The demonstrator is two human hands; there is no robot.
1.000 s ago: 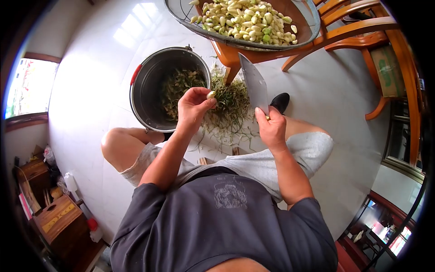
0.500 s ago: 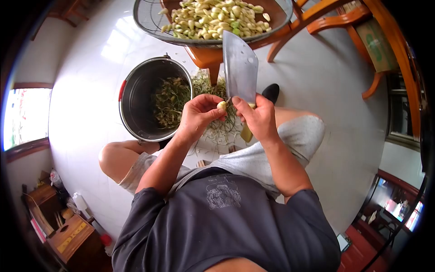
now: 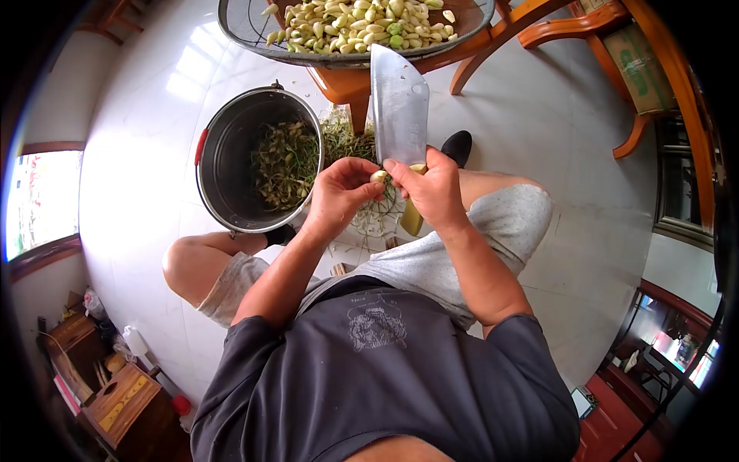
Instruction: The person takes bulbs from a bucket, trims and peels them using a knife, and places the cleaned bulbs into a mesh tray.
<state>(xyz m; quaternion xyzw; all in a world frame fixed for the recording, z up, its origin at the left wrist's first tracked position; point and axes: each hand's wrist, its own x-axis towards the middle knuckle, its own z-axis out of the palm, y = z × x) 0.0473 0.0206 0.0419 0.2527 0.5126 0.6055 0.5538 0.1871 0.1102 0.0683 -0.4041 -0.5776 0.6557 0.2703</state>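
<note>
Between the thumb and fingers of my left hand (image 3: 339,192) is a small pale onion-like bulb (image 3: 378,176). My right hand (image 3: 435,191) grips a cleaver (image 3: 402,104), its wide blade pointing away from me and its yellowish handle showing below the fingers. The right thumb lies by the base of the blade, close to the bulb; whether it touches the bulb I cannot tell. Beyond the blade, a mesh basket (image 3: 350,58) holds many similar pale bulbs (image 3: 362,27). Left of my hands stands a metal bucket (image 3: 218,158) with green-brown trimmings (image 3: 285,165) inside.
More stringy trimmings (image 3: 350,138) lie on the tiled floor (image 3: 154,208) beside the bucket. The basket rests on a wooden piece of furniture (image 3: 339,86). Wooden chair legs (image 3: 473,69) and a cardboard box (image 3: 637,69) are at the upper right. My bent knees flank the work.
The cleaver has shifted slightly left, and my right thumb has moved closer to the bulb. The bulb has turned a little in my left fingers. The view has tilted slightly.
</note>
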